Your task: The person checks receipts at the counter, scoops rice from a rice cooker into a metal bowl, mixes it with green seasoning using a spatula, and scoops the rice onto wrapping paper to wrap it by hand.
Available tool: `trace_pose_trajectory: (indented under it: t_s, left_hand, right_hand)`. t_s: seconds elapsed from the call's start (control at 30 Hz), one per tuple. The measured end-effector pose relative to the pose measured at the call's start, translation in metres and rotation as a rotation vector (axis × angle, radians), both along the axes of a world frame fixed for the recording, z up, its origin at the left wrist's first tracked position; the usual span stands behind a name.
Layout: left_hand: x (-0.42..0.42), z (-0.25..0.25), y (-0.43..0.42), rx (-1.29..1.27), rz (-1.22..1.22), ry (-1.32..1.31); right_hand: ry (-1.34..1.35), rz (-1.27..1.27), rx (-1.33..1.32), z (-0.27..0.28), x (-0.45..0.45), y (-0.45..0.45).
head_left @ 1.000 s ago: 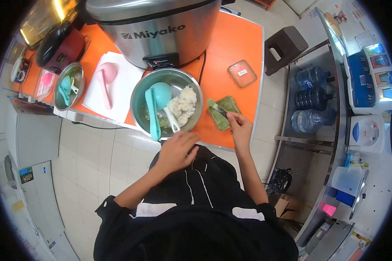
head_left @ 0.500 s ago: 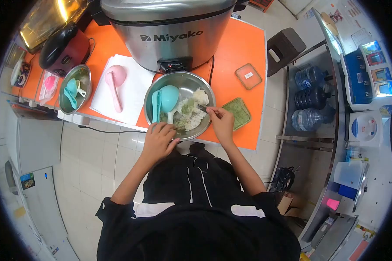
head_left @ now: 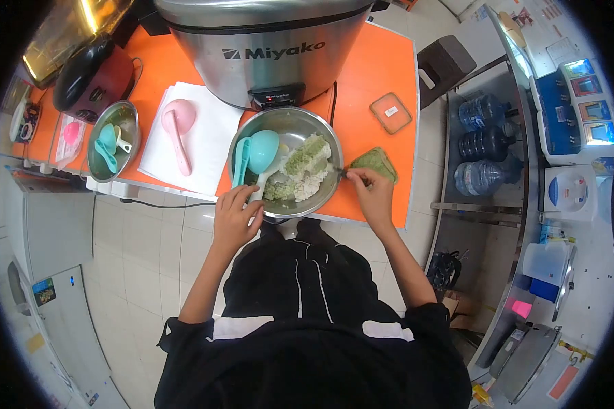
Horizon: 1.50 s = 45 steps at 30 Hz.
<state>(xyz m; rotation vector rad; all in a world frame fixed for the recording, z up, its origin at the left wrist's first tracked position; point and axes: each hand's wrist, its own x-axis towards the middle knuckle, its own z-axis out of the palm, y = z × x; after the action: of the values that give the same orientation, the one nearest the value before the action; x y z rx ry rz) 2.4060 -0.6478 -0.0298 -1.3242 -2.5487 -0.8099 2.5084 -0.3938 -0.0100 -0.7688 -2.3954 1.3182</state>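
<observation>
A steel bowl [head_left: 235,146] holds white rice [head_left: 312,184] with a green crumbly mass [head_left: 305,157] on top. Two teal rice scoops [head_left: 263,151] lean in its left side, one with a white handle. My left hand [head_left: 235,218] is curled over the bowl's near left rim, its fingers against the scoop handles. Between the fingertips of my right hand [head_left: 373,194] is a thin metal utensil [head_left: 340,170] at the bowl's right rim; whether it is a spoon or a fork I cannot tell. Just beyond that hand sits a square container of green food [head_left: 375,162].
A large Miyako rice cooker [head_left: 266,61] stands behind the bowl. A clear lid [head_left: 390,116] lies to the right. Leftward are a pink scoop [head_left: 177,133] on white paper [head_left: 153,160], a smaller steel bowl [head_left: 135,129] with scoops and a dark red cooker [head_left: 92,82].
My right hand has moved right with the utensil, from over the rice to the bowl's right rim. A larger green mass now shows on the rice. My left hand has shifted slightly left.
</observation>
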Motion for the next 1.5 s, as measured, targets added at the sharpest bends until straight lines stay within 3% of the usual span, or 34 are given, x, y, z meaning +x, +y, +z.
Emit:
trace_pose_trajectory:
  t_s: [0.17,0.37,0.43,0.63,0.77,0.87,0.93,1.07,1.13,1.2,1.27,1.37,1.4,1.43,1.5]
  left_hand:
    - [0.004,-0.001,-0.003,0.029,0.034,-0.026]
    - [0.007,0.0,-0.006,0.038,0.088,-0.067]
    - [0.009,-0.001,-0.006,0.054,0.117,-0.074]
    - [0.015,-0.006,-0.001,0.128,0.239,-0.09]
    - [0.013,-0.007,0.002,0.144,0.267,-0.129]
    - [0.014,-0.008,0.002,0.151,0.283,-0.157]
    - [0.014,-0.011,0.002,0.14,0.294,-0.17]
    - [0.014,-0.008,0.007,0.164,0.293,-0.154]
    - [0.014,-0.006,0.006,0.209,0.347,-0.212]
    - [0.013,-0.007,0.004,0.233,0.357,-0.208]
    - [0.016,-0.01,-0.001,0.264,0.368,-0.197]
    - [0.013,-0.012,-0.005,0.248,0.404,-0.324]
    - [0.014,-0.012,-0.005,0.248,0.409,-0.345]
    - [0.014,-0.01,-0.005,0.266,0.39,-0.377]
    - [0.012,-0.008,-0.004,0.295,0.367,-0.402]
  right_hand:
    - [0.039,-0.024,0.138,0.004,-0.002,-0.001]
    - [0.167,0.09,0.454,-0.01,-0.027,-0.002]
    - [0.225,0.235,0.756,-0.014,-0.018,0.0]
    - [0.286,0.263,1.0,-0.005,-0.001,0.005]
    - [0.29,0.316,1.004,-0.002,0.004,0.026]
    - [0.372,0.188,0.914,0.003,0.007,0.035]
    - [0.461,0.243,0.92,-0.002,0.004,0.033]
    - [0.395,0.387,1.013,0.001,-0.004,0.021]
    - [0.39,0.275,0.897,-0.009,-0.007,0.035]
    - [0.333,-0.001,0.641,0.001,0.004,0.041]
    - [0.131,-0.139,0.507,0.002,0.025,0.054]
    - [-0.142,-0.144,0.611,-0.035,0.059,0.076]
    - [-0.103,-0.145,0.645,-0.041,0.06,0.075]
    - [0.04,-0.219,0.856,-0.016,0.045,0.057]
    - [-0.092,-0.221,0.815,0.004,0.029,0.03]
